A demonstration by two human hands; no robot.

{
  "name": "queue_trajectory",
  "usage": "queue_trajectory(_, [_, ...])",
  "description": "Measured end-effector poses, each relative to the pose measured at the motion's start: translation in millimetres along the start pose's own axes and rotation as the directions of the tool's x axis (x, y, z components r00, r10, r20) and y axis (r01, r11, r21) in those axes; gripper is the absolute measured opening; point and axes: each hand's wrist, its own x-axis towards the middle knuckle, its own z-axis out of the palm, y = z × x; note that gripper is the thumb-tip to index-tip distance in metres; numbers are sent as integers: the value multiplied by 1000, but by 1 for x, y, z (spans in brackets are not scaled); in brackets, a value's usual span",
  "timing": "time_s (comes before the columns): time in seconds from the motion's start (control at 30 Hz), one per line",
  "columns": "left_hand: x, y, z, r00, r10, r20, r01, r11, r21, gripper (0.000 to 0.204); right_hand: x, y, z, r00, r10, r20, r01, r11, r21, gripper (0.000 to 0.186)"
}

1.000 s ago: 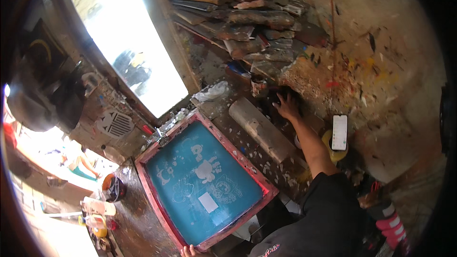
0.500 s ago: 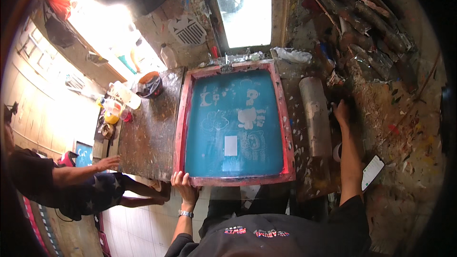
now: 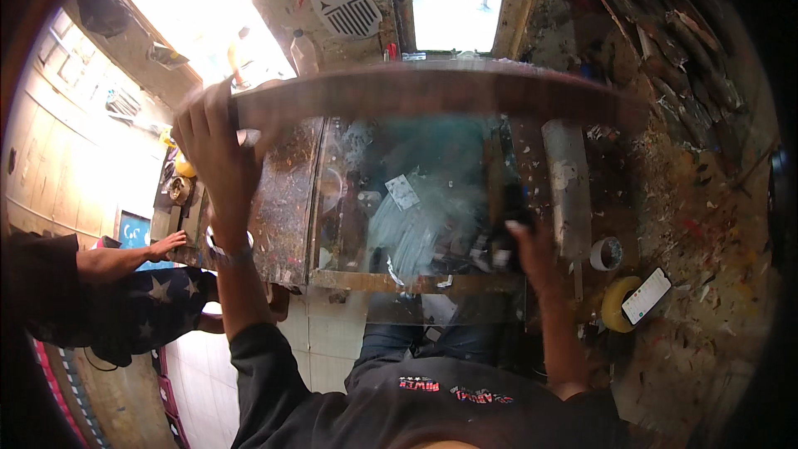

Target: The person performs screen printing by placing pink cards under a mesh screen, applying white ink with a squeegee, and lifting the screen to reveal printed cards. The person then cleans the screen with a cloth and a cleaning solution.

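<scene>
My left hand (image 3: 218, 154) is closed round the near left corner of a screen-printing frame (image 3: 432, 96), which is tilted up so its near edge stands high above the table. Below it lies a glass work surface (image 3: 353, 283) with cloudy whitish streaks. A small white printed card (image 3: 402, 192) rests on the glass. Over the right part of the glass, my right hand (image 3: 539, 256) is closed on a dark object (image 3: 503, 237); motion blur hides its exact kind. Most of the frame's mesh is hidden by its raised edge.
A person's hand (image 3: 169, 243) is at the left, near a worn wooden table (image 3: 278, 241). To my right are a long pale cylinder (image 3: 568, 191), a white tape roll (image 3: 607, 254), a yellow roll (image 3: 615, 306) and a phone (image 3: 647, 297). Wooden strips lean at the far right.
My left hand has lifted the near edge of the screen-printing frame, uncovering the glass and card. My right hand has come in from the right with a dark object.
</scene>
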Motion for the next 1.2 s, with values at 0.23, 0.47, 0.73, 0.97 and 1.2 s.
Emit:
queue_trajectory(0.23, [91, -25, 40, 999, 51, -17, -52, 999, -12, 73, 38, -57, 144, 916, -396, 58, 352, 729, -587, 64])
queue_trajectory(0.47, [117, -38, 59, 982, 137, -133, -145, 988, -53, 45, 87, -142, 220, 720, -408, 562, 679, 581, -448, 66])
queue_trajectory(0.73, [121, -36, 69, 998, -4, -61, 0, 998, -64, 60, 165, -135, 254, 783, -587, 206, 613, 673, -414, 62])
queue_trajectory(0.97, [118, -31, 65, 989, 67, -130, -86, 986, -145, 62, 193, -131, 244, 882, -470, 23, 374, 672, -639, 68])
queue_trajectory(1.2, [119, -38, 62, 982, 144, -121, -151, 987, -50, 42, 192, -140, 239, 882, -442, 166, 445, 663, -602, 72])
